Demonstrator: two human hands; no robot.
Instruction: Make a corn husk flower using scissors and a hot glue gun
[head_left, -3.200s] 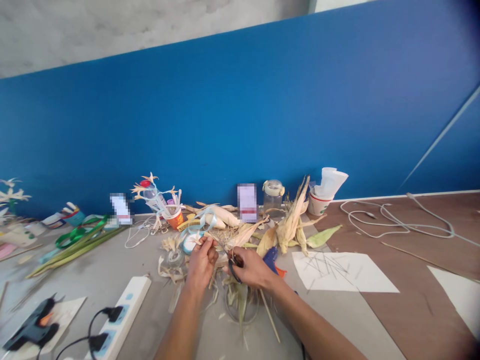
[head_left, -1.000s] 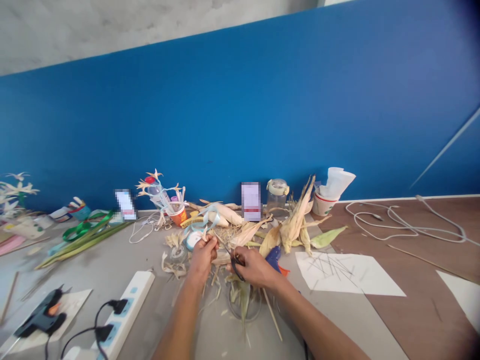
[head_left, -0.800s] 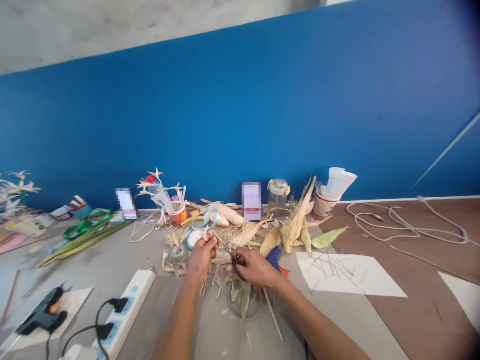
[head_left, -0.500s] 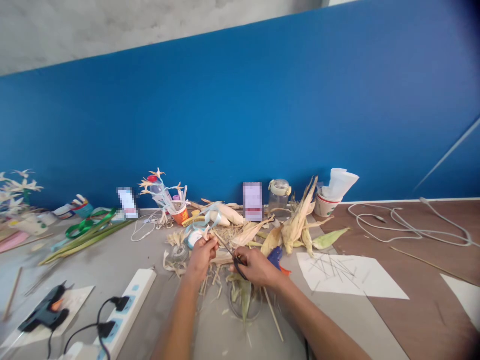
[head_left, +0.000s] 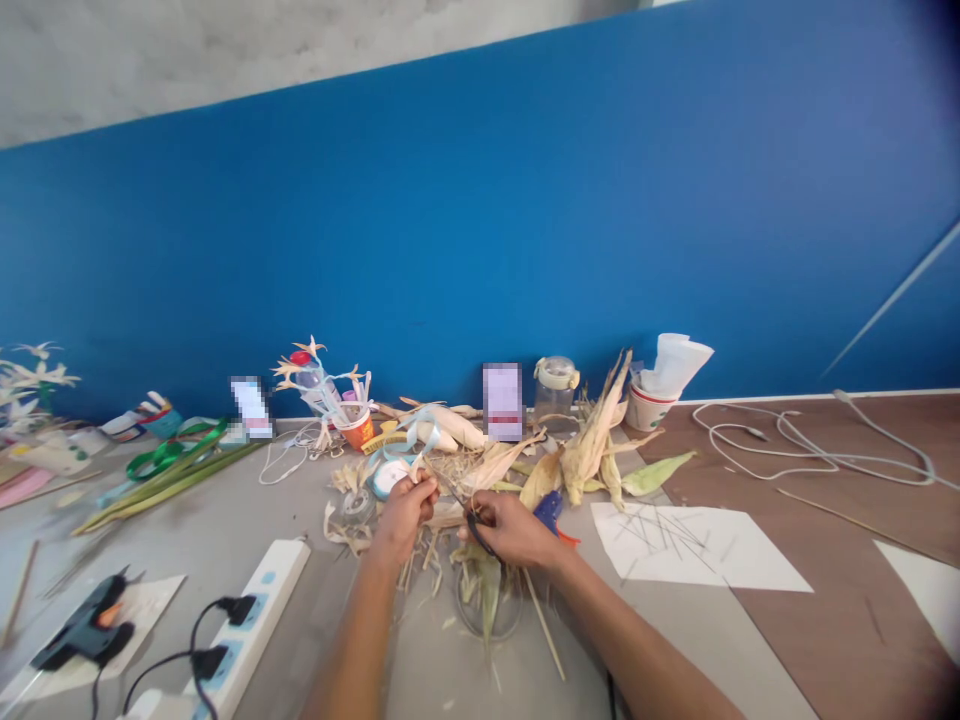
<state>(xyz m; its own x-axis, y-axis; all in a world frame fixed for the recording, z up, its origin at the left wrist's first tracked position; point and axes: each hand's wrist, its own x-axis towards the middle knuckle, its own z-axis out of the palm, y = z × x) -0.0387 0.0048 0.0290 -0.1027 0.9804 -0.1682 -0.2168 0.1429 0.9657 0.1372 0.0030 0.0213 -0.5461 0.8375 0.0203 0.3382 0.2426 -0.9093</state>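
Scissors (head_left: 481, 534) slant forward and left from our right hand (head_left: 517, 530), closed round their handles, blades toward the pale husk piece (head_left: 416, 466) pinched in our left hand (head_left: 403, 518).

Craft workspace, workshop-like: long table (head_left: 442, 660) against blue partition (head_left: 465, 230), grey mottled wall (head_left: 225, 50) above; corn husks (head_left: 592, 440), green ribbon (head_left: 146, 464), black glue gun (head_left: 86, 625), blue glue gun (head_left: 549, 508), husk flowers (head_left: 313, 346), power strip (head_left: 259, 600) with 2 black plugs (head_left: 208, 661).
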